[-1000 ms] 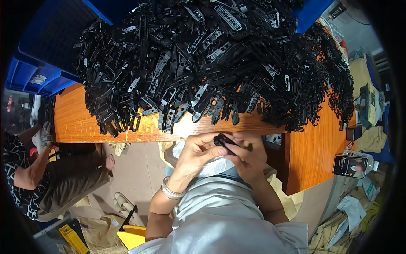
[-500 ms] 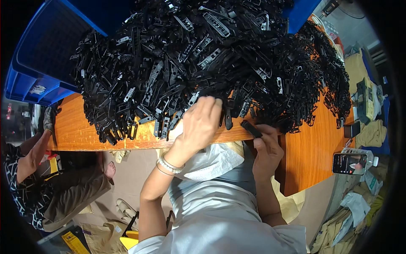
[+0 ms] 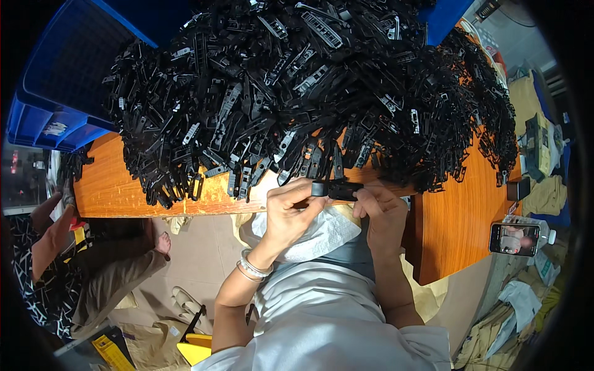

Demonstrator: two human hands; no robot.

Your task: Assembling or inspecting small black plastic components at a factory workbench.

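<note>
My left hand [image 3: 289, 211] is closed in a pinch on a small black plastic piece [image 3: 319, 188] with a rounded end. From the other side, the fingers of my right hand [image 3: 381, 213] grip a dark, narrow black plastic part [image 3: 345, 190]. The two pieces meet end to end over the table's front edge; whether they are joined I cannot tell. Just beyond my hands rises a large pile of slim black plastic parts [image 3: 247, 105], many with slots and holes.
The pile lies on a wooden table [image 3: 458, 232], with blue crates [image 3: 55, 123] behind and to the left. At right stands a phone [image 3: 513, 239] beside a clear bottle [image 3: 544, 232]. Another person's forearm [image 3: 49, 238] shows at the left. A white sack [image 3: 315, 238] hangs below the edge.
My left hand has come back from the pile toward me with a black piece. It now meets the part in my right hand, which has shifted slightly left.
</note>
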